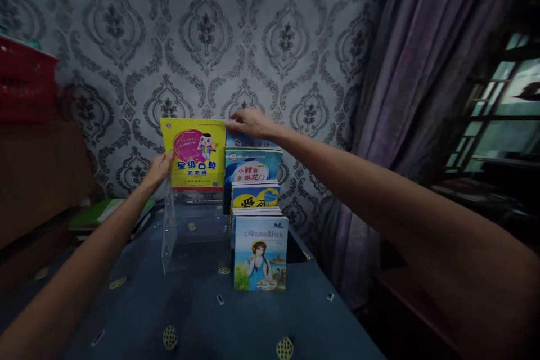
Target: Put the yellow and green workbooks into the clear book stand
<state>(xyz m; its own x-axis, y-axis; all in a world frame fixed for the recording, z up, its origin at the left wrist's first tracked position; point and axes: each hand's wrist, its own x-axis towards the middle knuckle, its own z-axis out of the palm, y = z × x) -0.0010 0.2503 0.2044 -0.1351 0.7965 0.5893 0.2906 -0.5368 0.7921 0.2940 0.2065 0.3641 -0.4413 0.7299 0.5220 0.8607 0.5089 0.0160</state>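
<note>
A yellow children's book (194, 153) stands upright on the top step of a clear acrylic display stand (169, 236). My left hand (158, 171) grips its lower left edge. My right hand (248, 121) pinches its top right corner, above a blue book (247, 140) at the back of the right column. Below that, several more books step down toward me: a blue one with a fish (252, 167), a yellow and blue one (255, 195), and a front one showing a girl in a blue dress (260, 253).
The stand sits on a table with a dark blue patterned cloth (198, 315). Green books (95, 214) lie at the left. A red basket (25, 79) rests on a brown cabinet. Patterned wallpaper is behind, with a purple curtain (405, 101) and a window at the right.
</note>
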